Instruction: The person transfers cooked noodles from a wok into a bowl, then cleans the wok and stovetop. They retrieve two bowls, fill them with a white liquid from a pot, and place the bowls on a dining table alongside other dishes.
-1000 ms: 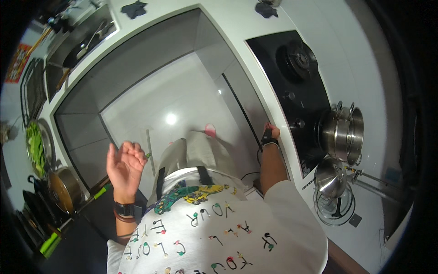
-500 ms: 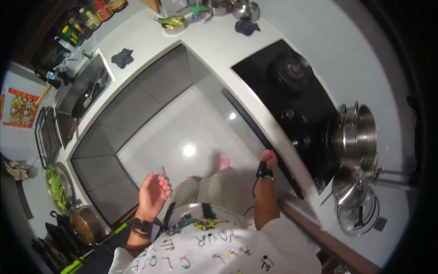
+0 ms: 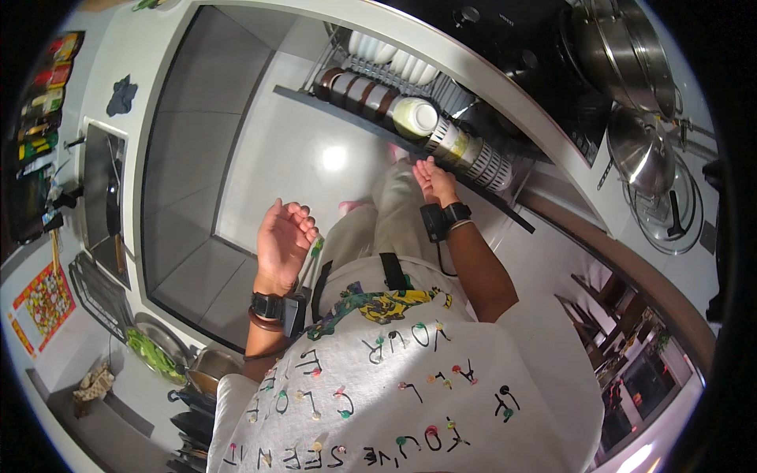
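My right hand [image 3: 434, 180] is at the front panel [image 3: 347, 118] of a pulled-out drawer, its fingers curled at the panel's top edge. Inside the drawer, white plates [image 3: 410, 67] stand in a wire rack. A row of brown-and-white dishes [image 3: 359, 93], a pale green bowl [image 3: 416, 117] and white slotted holders [image 3: 489, 167] line the front. My left hand [image 3: 285, 240] hovers over the floor, palm up, fingers loosely bent and apart, with nothing plainly in it. A thin pale strip with a green tip [image 3: 317, 246] shows beside it; its kind is unclear.
Above the drawer is a black cooktop [image 3: 505, 55] with a steel pot [image 3: 623, 59]. A steel lid [image 3: 643, 154] and a glass lid [image 3: 686, 209] lie on the counter. The sink [image 3: 102, 197], a dark cloth [image 3: 122, 94] and leafy greens [image 3: 154, 355] are at left.
The drawer under the cooktop has come open, showing its dishes. My right hand has moved with its front panel toward me. The view has turned rightward; my left hand remains raised.
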A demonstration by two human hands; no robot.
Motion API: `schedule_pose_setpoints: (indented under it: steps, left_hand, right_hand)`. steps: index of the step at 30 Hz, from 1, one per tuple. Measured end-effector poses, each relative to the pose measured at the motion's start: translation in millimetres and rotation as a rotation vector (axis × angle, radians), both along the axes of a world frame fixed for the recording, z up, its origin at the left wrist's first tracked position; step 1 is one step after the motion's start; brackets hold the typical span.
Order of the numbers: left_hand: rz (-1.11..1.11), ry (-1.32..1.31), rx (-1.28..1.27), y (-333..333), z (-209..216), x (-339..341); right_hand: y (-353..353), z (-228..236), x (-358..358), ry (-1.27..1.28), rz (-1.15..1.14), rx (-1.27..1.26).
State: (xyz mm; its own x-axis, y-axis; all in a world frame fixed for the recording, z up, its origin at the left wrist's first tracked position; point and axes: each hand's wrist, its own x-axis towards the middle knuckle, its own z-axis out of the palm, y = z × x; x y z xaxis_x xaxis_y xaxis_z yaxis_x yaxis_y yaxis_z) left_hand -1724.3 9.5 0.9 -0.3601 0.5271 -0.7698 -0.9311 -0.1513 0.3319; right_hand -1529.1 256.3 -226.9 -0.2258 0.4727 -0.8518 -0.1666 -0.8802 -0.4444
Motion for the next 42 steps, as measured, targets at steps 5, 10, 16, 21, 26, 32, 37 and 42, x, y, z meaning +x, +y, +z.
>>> schedule_pose_setpoints:
  steps: [5, 10, 16, 21, 26, 32, 37, 42]
  left_hand:
    - [0.042, 0.006, -0.039, 11, -7, -8]
    - [0.076, -0.037, -0.099, 25, -5, -14]
    - [0.001, -0.008, -0.119, 57, -6, -8]
    - [-0.087, -0.011, -0.116, 73, -21, 0]
    - [-0.255, -0.118, -0.120, 95, -53, 16]
    - [-0.362, -0.222, -0.183, 132, -63, 29]
    - [-0.099, -0.575, 0.380, 148, -75, 45]
    - [-0.169, -0.352, 0.092, 114, -90, 55]
  right_hand:
    - [55, 29, 8, 0.158, 0.803, -0.352]
    - [92, -23, -57, -0.589, 1.219, 1.128]
    - [79, -42, -90, -0.797, 1.624, 0.872]
    - [87, -20, -82, -0.656, 1.605, 0.758]
    - [91, -1, -77, -0.615, 1.438, 0.945]
    - [88, 68, -64, -0.417, 1.154, 1.084]
    - [53, 138, -37, 0.151, 0.949, 1.218]
    - [79, 95, -17, 0.637, 0.984, 0.658]
